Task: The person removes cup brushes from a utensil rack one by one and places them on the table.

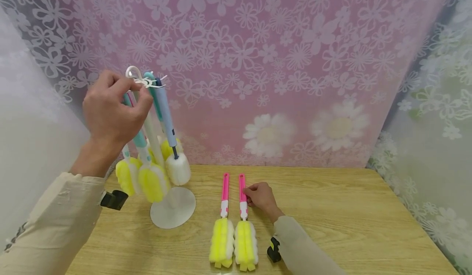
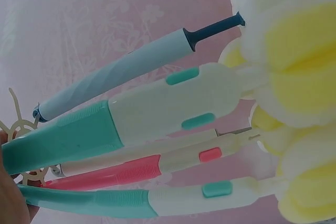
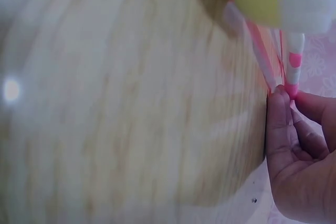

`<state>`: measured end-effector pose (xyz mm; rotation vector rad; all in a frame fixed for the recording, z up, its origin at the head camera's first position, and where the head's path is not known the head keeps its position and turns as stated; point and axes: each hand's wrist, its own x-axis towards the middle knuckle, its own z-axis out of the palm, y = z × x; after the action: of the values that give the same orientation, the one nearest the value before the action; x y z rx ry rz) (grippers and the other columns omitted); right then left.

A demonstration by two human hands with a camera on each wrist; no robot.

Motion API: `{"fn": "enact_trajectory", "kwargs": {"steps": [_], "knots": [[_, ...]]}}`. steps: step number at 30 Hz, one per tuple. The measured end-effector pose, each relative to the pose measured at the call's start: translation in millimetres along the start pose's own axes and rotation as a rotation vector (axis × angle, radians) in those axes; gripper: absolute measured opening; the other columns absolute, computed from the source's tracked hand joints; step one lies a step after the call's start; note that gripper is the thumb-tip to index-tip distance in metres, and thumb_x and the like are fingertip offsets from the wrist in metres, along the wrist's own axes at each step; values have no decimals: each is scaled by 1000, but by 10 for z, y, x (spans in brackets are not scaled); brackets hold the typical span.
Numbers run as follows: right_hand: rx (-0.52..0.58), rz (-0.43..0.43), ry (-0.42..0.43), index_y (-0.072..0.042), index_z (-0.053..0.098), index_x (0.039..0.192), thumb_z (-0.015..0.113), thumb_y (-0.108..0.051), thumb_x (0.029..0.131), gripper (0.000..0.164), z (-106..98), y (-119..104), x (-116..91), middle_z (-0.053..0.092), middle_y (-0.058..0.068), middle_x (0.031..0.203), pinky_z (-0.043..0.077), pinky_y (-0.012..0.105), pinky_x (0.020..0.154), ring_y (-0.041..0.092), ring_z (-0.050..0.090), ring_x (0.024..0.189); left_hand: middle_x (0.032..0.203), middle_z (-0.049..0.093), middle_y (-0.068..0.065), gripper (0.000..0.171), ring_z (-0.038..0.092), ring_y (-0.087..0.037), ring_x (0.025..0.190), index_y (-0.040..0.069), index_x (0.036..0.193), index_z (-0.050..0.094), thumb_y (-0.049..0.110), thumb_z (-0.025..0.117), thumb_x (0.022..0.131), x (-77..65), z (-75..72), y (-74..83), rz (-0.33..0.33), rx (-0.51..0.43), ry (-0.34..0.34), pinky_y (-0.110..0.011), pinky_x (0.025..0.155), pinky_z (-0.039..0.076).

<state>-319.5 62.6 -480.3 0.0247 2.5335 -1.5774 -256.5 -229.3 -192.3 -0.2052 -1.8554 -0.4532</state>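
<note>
At the left stands a white brush stand with a round base and a top ring of hooks. My left hand is up at this ring, its thumb and forefinger pinching the edge. Several bottle brushes hang there: a light blue handle with a white sponge head, teal handles and a pink one with yellow-and-white heads. On the table, my right hand pinches the pink handle of a sponge brush. A matching pink-handled brush lies parallel, left of it.
Both brushes lie on a wood-grain table, sponge heads toward me. A pink flowered curtain rises behind the table's back edge, and pale flowered cloth hangs along the right side.
</note>
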Motion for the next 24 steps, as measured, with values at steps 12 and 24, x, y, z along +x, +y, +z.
{"fn": "enact_trajectory", "kwargs": {"steps": [12,24], "knots": [[37,-25,-17,4,65,81,53,-22,88,29,-42,30,-39,61,9,64,50,28,51,16,59,54,74,49,-10,28,45,-28,66,4,76,68,27,53,74,-1,-22,19,9,-17,-17,-43,63,34],[180,-46,-76,10,59,87,41,-21,94,37,-154,32,-117,60,19,75,51,33,55,19,58,57,73,52,-11,33,48,-33,78,3,76,68,30,50,74,24,-56,44,49,38,-25,-48,74,35]]}}
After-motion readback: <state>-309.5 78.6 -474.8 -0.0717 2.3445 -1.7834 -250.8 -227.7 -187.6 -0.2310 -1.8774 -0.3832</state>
